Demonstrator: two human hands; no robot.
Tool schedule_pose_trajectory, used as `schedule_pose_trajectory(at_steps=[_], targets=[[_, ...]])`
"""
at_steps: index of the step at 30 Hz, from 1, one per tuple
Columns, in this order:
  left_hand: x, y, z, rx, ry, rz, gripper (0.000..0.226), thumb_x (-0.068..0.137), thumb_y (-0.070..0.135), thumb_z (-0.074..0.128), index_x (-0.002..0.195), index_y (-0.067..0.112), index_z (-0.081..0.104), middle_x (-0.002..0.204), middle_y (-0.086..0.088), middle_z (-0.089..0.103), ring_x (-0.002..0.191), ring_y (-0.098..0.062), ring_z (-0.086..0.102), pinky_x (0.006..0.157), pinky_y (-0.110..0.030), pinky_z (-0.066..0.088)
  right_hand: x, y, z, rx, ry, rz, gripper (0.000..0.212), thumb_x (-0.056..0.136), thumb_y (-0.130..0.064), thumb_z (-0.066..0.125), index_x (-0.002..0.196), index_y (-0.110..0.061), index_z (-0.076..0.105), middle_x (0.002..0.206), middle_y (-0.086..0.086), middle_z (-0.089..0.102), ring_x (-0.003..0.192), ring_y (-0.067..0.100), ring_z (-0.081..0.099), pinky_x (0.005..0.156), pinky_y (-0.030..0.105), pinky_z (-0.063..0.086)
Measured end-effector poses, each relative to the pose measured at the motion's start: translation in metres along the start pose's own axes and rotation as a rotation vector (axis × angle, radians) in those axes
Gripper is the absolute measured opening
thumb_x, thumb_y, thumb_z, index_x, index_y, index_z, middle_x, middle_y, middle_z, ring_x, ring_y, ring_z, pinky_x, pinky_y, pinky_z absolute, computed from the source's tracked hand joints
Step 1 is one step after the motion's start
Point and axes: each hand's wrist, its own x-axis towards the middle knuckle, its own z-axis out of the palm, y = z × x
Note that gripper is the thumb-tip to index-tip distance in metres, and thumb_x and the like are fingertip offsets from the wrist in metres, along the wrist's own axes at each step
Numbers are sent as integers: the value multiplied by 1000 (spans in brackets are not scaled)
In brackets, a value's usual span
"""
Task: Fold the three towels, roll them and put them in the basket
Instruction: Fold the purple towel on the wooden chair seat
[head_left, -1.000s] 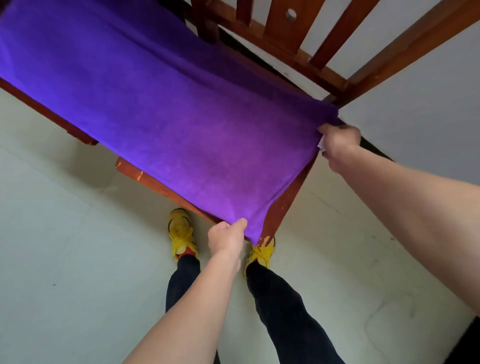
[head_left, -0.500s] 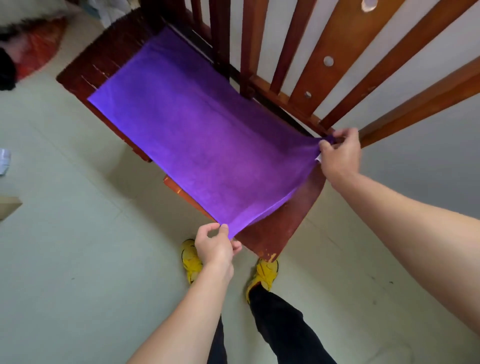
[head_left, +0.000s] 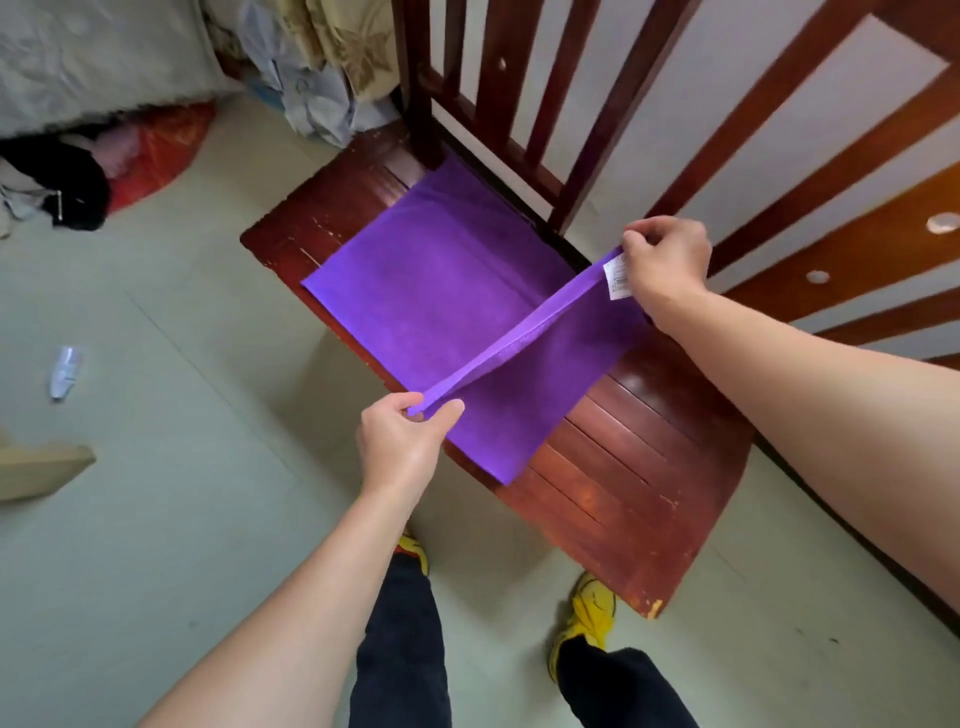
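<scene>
A purple towel (head_left: 441, 291) lies on the slatted seat of a dark red wooden bench (head_left: 639, 467). My left hand (head_left: 400, 441) pinches its near corner at the bench's front edge. My right hand (head_left: 667, 265) pinches the other corner of the same hemmed edge, beside a small white label (head_left: 617, 278), close to the backrest. That edge is lifted off the seat and stretched taut between both hands, hanging over the part of the towel that lies flat. No basket and no other towel is in view.
The bench's slatted backrest (head_left: 519, 78) rises behind the towel. Bedding and piled cloth (head_left: 311, 67) sit at the far left, with a red bag (head_left: 161, 150) and dark clothes on the floor. A small white plastic piece (head_left: 65, 371) lies on the pale floor.
Both hands have lifted the towel's near edge and carried it up and over the flat part toward the far end. The view has pulled back and shows more of the bench.
</scene>
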Motion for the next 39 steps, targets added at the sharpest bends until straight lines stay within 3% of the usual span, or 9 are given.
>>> schedule_pose_trajectory(at_steps=[4,7,10,14,18,24,33,36,39], targets=[[57,14,-41,202,-22,245,14,80,21,73,74,10,69,62,-1,61,68,-25,58,63,-22,34,10,-42,39,-9,35,49,15,72,-23,60,75,-26,74,75,-8,67,85,14,67,77,22,50],[99,22,-67,317,-53,369,38,88,18,62,54,2,53,51,-11,47,61,-32,42,58,-33,22,18,-69,65,21,40,80,13,72,-22,59,68,-30,69,71,-12,63,80,18,68,75,35,57],[134,28,-85,367,-101,404,48,90,17,58,48,6,39,50,-12,35,60,-32,35,58,-37,18,24,-88,87,-13,35,47,20,78,-20,55,83,-27,73,80,-8,65,87,15,66,76,23,48],[171,36,-92,356,-113,283,41,89,19,59,55,-1,48,52,-9,36,58,-28,33,58,-37,29,38,-118,112,-24,19,-2,27,81,-18,51,95,-24,74,96,0,72,95,18,65,83,26,49],[199,39,-93,291,-104,100,27,85,17,62,63,3,65,58,-14,66,65,-30,66,80,-36,53,54,-143,136,-99,-46,-35,30,86,-19,46,102,-27,70,109,3,70,105,24,61,86,31,46],[264,28,-88,303,-55,-44,27,84,19,57,68,-3,61,60,-20,56,75,-37,69,75,-41,53,82,-156,193,-151,-221,-83,30,85,-18,41,97,-27,68,96,7,71,90,29,68,87,39,54],[344,3,-73,428,-241,-155,24,83,16,56,59,15,53,60,-15,55,72,-37,67,72,-41,54,129,-124,301,-218,-282,89,23,87,-13,47,80,-27,65,89,11,73,80,30,71,79,45,58],[354,3,-72,446,-265,-138,30,85,17,58,56,11,51,69,-27,66,71,-34,68,70,-42,57,135,-114,320,-215,-313,135,25,85,-14,48,95,-20,70,98,14,73,92,33,69,88,46,55],[355,7,-74,557,-222,-53,37,85,19,59,53,13,43,53,-14,53,52,-25,52,49,-30,42,139,-115,326,-238,-375,108,36,85,-13,49,117,-15,65,112,13,70,105,32,65,98,42,49]])
